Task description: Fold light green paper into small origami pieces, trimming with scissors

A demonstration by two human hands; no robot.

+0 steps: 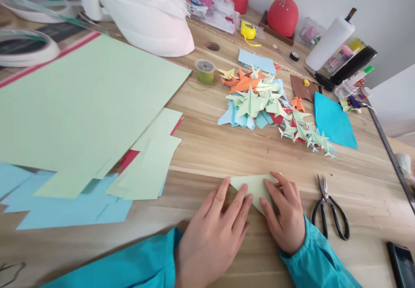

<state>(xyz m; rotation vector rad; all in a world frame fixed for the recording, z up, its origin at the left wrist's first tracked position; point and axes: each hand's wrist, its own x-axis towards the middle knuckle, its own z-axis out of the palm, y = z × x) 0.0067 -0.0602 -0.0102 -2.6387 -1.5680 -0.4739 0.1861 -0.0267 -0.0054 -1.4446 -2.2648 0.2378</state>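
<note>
A pale green sheet of paper, folded into a triangle (254,187), lies flat on the wooden table, its point towards me. The fingers of my left hand (218,225) are spread, with the tips resting on its left corner and edge. My right hand (285,212) lies over the right part, fingers apart and pressing down on the paper. Part of the right corner is hidden under that hand. To the right of my right hand lie black-handled scissors (329,210), blades pointing away from me.
Large green sheets (81,106) and blue sheets (74,210) cover the left side. Behind my hands is a heap of folded paper stars and planes (256,100). Around it are a thread spool (205,72), a turquoise cloth square (335,119) and a yellow tape measure (248,30). A phone (402,264) lies front right.
</note>
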